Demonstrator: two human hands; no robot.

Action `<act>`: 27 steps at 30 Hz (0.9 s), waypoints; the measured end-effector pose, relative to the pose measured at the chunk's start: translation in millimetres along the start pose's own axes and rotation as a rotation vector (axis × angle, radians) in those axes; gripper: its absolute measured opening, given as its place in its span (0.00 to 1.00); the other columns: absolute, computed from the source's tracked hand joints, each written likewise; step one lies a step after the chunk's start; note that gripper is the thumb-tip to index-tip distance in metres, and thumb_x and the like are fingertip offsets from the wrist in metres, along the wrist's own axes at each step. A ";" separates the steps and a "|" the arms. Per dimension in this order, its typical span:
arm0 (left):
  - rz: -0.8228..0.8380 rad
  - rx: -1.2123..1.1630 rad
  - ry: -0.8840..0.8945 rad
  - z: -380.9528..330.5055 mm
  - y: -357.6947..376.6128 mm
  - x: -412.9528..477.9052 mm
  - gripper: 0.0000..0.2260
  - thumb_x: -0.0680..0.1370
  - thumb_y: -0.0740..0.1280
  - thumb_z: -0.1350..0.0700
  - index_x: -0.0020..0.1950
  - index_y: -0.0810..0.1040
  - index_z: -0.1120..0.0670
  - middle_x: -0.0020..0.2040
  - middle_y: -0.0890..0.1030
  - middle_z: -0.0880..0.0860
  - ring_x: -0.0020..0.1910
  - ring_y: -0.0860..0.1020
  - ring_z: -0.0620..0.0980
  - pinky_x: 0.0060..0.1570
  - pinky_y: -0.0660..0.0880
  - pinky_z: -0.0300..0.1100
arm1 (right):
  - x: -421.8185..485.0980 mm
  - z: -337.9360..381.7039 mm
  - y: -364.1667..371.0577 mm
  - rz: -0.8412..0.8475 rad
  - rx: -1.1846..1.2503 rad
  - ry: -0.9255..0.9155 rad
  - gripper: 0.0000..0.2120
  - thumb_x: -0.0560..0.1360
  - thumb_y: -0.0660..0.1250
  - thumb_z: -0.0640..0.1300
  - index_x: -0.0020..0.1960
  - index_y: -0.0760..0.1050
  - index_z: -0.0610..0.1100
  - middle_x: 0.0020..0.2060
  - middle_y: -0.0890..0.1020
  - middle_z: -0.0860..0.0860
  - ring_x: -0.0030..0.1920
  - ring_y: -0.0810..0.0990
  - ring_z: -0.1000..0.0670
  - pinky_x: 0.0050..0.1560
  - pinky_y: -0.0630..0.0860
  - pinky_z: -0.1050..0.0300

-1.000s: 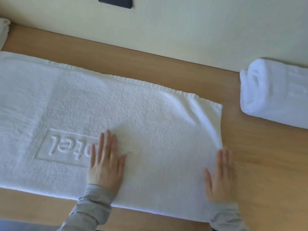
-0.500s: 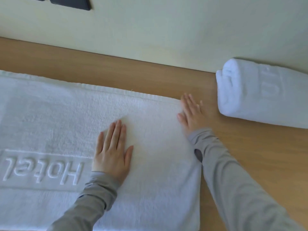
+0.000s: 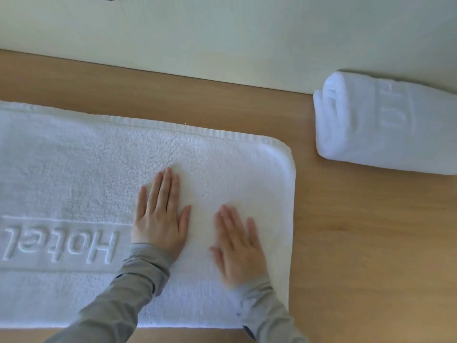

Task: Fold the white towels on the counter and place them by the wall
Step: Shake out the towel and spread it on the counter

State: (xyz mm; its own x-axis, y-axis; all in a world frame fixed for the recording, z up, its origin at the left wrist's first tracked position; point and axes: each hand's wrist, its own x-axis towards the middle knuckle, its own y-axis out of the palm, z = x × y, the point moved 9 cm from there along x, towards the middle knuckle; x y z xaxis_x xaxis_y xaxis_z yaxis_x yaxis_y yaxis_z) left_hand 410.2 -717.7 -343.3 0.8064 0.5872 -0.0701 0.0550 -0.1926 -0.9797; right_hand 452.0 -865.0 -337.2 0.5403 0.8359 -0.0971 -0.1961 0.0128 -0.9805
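The right hand (image 3: 238,246) is drawn back from the far corner and laid flat, fingers straight, beside the flat left hand (image 3: 160,219) on the white terry towel (image 3: 74,169) spread across the brown wooden counter (image 3: 358,243), near the cream wall (image 3: 247,33).

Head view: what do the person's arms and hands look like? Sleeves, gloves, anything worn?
Left hand and right hand are bare: no gloves, rings or watch visible, though the right one is motion-blurred. Both arms wear long grey sleeves, left sleeve and right sleeve, creased and ending in cuffs at the wrists.
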 end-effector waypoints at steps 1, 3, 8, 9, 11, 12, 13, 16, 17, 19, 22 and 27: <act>-0.001 -0.004 0.000 0.1 -0.6 0.0 0.28 0.79 0.48 0.46 0.76 0.55 0.58 0.77 0.56 0.55 0.76 0.53 0.51 0.74 0.51 0.54 | -11.7 -22.1 -1.9 -0.010 -0.001 0.067 0.27 0.79 0.47 0.53 0.73 0.60 0.39 0.73 0.61 0.46 0.74 0.58 0.45 0.69 0.56 0.42; 0.003 -0.008 0.001 0.2 -0.8 0.2 0.28 0.79 0.47 0.46 0.77 0.54 0.57 0.77 0.56 0.55 0.76 0.53 0.52 0.74 0.51 0.54 | -31.6 -69.3 -10.5 -0.038 0.006 0.248 0.28 0.79 0.46 0.53 0.73 0.59 0.38 0.73 0.61 0.43 0.74 0.57 0.45 0.69 0.54 0.43; 0.008 -0.017 -0.001 -1.6 -1.9 0.2 0.28 0.79 0.47 0.46 0.77 0.54 0.58 0.77 0.56 0.55 0.76 0.52 0.52 0.74 0.50 0.54 | -71.8 -88.5 -21.9 -0.091 0.020 0.390 0.31 0.80 0.39 0.56 0.75 0.49 0.36 0.73 0.60 0.39 0.75 0.51 0.44 0.72 0.49 0.41; 0.008 -0.014 0.002 -1.8 -1.7 0.3 0.28 0.79 0.46 0.46 0.77 0.54 0.58 0.77 0.56 0.55 0.76 0.52 0.52 0.74 0.50 0.54 | -76.3 -68.3 -15.2 -0.075 0.029 0.290 0.31 0.80 0.41 0.56 0.76 0.48 0.38 0.74 0.58 0.41 0.76 0.50 0.44 0.73 0.47 0.42; 0.006 -0.014 0.005 -1.2 -1.1 -0.2 0.28 0.79 0.46 0.45 0.77 0.53 0.58 0.77 0.55 0.55 0.76 0.52 0.52 0.74 0.49 0.54 | -91.7 -33.0 3.4 0.007 0.018 0.089 0.29 0.80 0.43 0.56 0.75 0.53 0.39 0.76 0.54 0.45 0.75 0.53 0.45 0.73 0.49 0.43; 0.003 -0.016 0.005 -0.5 -1.0 -0.5 0.28 0.79 0.46 0.45 0.77 0.53 0.57 0.77 0.55 0.55 0.76 0.52 0.52 0.74 0.49 0.53 | -99.6 -29.5 9.9 0.045 0.003 0.040 0.29 0.80 0.43 0.56 0.73 0.56 0.39 0.76 0.53 0.46 0.75 0.54 0.45 0.72 0.51 0.43; 0.001 -0.015 0.004 0.1 -0.6 -0.6 0.28 0.79 0.46 0.45 0.77 0.53 0.57 0.77 0.55 0.55 0.76 0.52 0.52 0.74 0.49 0.53 | -105.0 -37.4 11.9 0.068 -0.005 0.043 0.29 0.80 0.42 0.56 0.72 0.57 0.38 0.75 0.53 0.47 0.75 0.54 0.46 0.71 0.52 0.44; -0.016 -0.016 0.004 1.0 -1.3 0.2 0.28 0.79 0.46 0.45 0.77 0.54 0.57 0.77 0.56 0.55 0.76 0.52 0.51 0.74 0.49 0.53 | -106.3 -94.1 -6.3 0.044 0.039 0.255 0.32 0.80 0.39 0.57 0.72 0.58 0.36 0.75 0.55 0.45 0.76 0.46 0.49 0.71 0.51 0.44; -0.019 -0.017 0.005 1.1 -1.2 0.5 0.28 0.79 0.46 0.45 0.77 0.54 0.57 0.77 0.56 0.54 0.76 0.53 0.51 0.74 0.49 0.53 | -100.9 -110.9 -16.8 0.018 0.067 0.320 0.33 0.80 0.38 0.58 0.72 0.57 0.35 0.75 0.56 0.43 0.76 0.46 0.49 0.70 0.52 0.44; -0.024 -0.015 0.008 0.9 -0.9 0.6 0.28 0.79 0.46 0.45 0.77 0.54 0.57 0.77 0.56 0.54 0.76 0.52 0.51 0.74 0.50 0.54 | -75.8 -125.2 -38.9 -0.045 0.129 0.321 0.32 0.80 0.39 0.58 0.72 0.53 0.35 0.73 0.56 0.41 0.74 0.50 0.46 0.71 0.52 0.45; -0.034 -0.005 0.002 1.5 0.0 -0.4 0.28 0.79 0.45 0.44 0.77 0.53 0.57 0.77 0.55 0.53 0.76 0.52 0.50 0.74 0.49 0.53 | -10.4 -109.0 -59.9 -0.102 0.204 0.109 0.28 0.80 0.46 0.53 0.74 0.52 0.36 0.74 0.54 0.42 0.75 0.50 0.45 0.75 0.46 0.50; -0.033 -0.005 -0.005 1.1 0.0 0.5 0.29 0.79 0.46 0.44 0.77 0.53 0.57 0.77 0.56 0.53 0.76 0.52 0.50 0.74 0.50 0.53 | 94.4 -89.5 -31.7 0.072 -0.050 -0.141 0.27 0.81 0.48 0.50 0.76 0.48 0.40 0.76 0.50 0.46 0.76 0.44 0.48 0.75 0.42 0.48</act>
State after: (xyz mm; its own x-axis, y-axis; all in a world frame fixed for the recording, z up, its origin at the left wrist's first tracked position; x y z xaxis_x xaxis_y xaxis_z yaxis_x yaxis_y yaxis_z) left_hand 410.0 -716.6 -343.6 0.8009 0.5975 -0.0384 0.0851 -0.1770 -0.9805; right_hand 582.4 -835.6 -330.6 0.4053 0.9024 -0.1462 -0.1869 -0.0747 -0.9795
